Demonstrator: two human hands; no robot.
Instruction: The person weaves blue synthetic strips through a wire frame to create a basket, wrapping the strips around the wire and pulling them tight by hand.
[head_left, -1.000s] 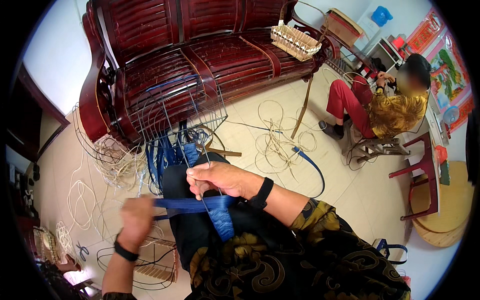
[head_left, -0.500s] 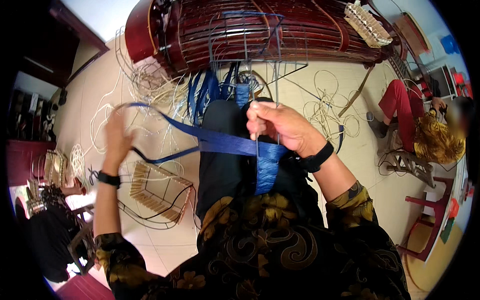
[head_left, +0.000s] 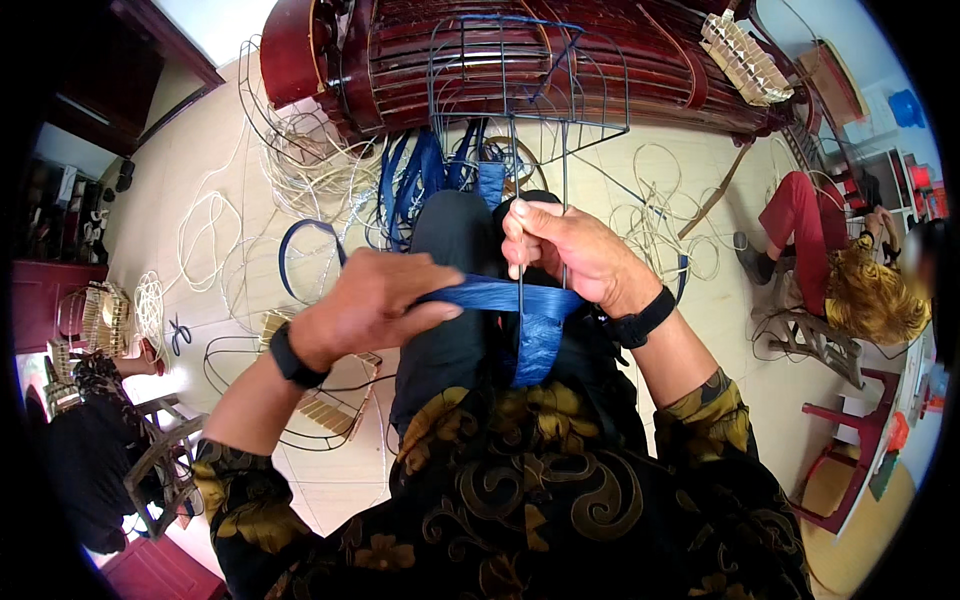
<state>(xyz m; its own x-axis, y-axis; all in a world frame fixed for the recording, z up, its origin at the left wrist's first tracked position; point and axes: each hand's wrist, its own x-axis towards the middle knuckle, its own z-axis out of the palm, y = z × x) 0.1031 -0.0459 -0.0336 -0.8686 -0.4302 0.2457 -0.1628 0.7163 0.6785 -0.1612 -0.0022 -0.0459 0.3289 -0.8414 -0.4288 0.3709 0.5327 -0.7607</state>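
Observation:
My right hand [head_left: 575,250] is closed round the thin dark uprights of a wire frame [head_left: 516,170], which stretches away from my lap toward the bench. Blue strip is wrapped over the frame's near end, making a solid blue panel [head_left: 538,350] between my thighs. My left hand [head_left: 375,305] pinches the flat blue strip [head_left: 485,295] just left of the frame. From there the strip runs across the uprights below my right fingers. A loose loop of strip [head_left: 283,255] curls behind my left hand. My right fingertips partly hide the uprights.
A dark red slatted bench [head_left: 480,75] spans the far side, with a pale woven basket [head_left: 745,60] on it. Blue strips [head_left: 425,175] and tangled cream cord [head_left: 310,165] lie beyond my knees. Scissors [head_left: 179,337] and a part-wrapped frame [head_left: 330,415] lie left. People sit at right [head_left: 865,275] and left [head_left: 75,460].
My left hand has come inward from the far left to beside the frame, drawing closer along the blue strip. My right hand keeps its hold on the wire frame.

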